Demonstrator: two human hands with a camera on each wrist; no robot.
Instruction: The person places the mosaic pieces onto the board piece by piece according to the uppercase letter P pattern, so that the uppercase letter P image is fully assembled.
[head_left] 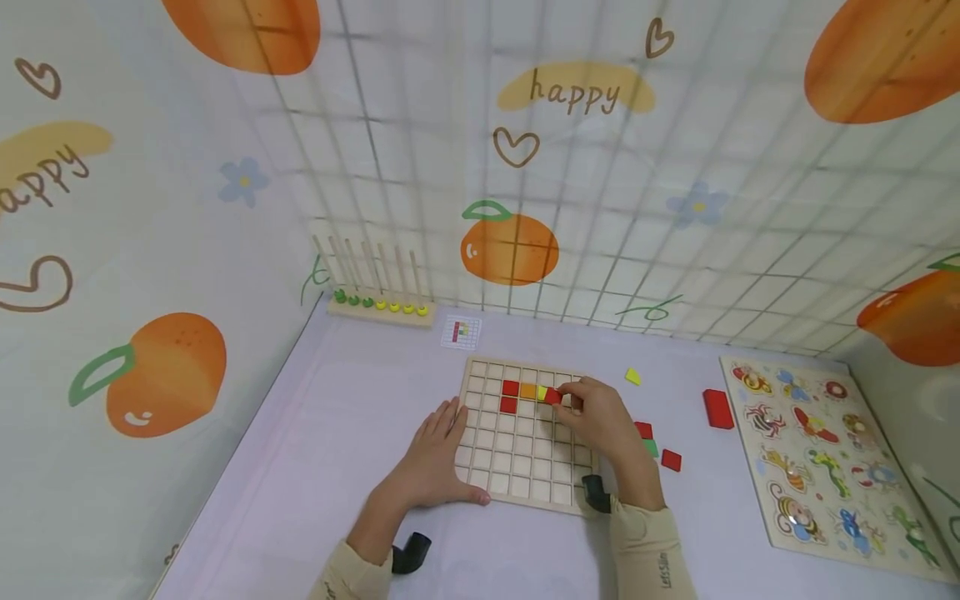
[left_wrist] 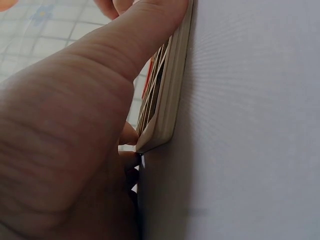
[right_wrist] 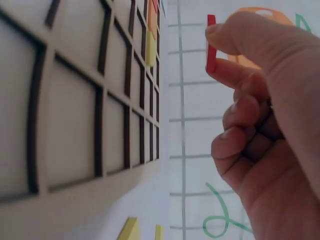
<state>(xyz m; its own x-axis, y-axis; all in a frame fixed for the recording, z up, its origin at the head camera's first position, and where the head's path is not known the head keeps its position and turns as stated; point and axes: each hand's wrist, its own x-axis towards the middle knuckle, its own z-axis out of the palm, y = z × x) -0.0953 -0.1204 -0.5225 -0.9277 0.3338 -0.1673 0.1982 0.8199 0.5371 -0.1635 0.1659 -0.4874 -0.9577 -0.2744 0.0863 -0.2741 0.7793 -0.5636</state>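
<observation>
A wooden grid board (head_left: 517,467) lies on the table, with two red square tiles, an orange tile (head_left: 528,391) and a yellow tile (head_left: 542,392) in its upper cells. My left hand (head_left: 429,460) rests against the board's left side, fingers extended, thumb by the near left corner. In the left wrist view the thumb (left_wrist: 110,60) lies along the board's edge. Between thumb and forefinger, my right hand (head_left: 606,418) pinches a red square tile (right_wrist: 211,44). The right wrist view shows this tile held above the board, apart from its surface.
Right of the board lie loose red tiles (head_left: 671,460), a green one (head_left: 650,448) and a yellow triangle (head_left: 633,377). Farther right are a red block (head_left: 718,409) and an insect puzzle board (head_left: 832,467). A pegged bead rack (head_left: 382,310) and pattern card (head_left: 461,332) sit behind.
</observation>
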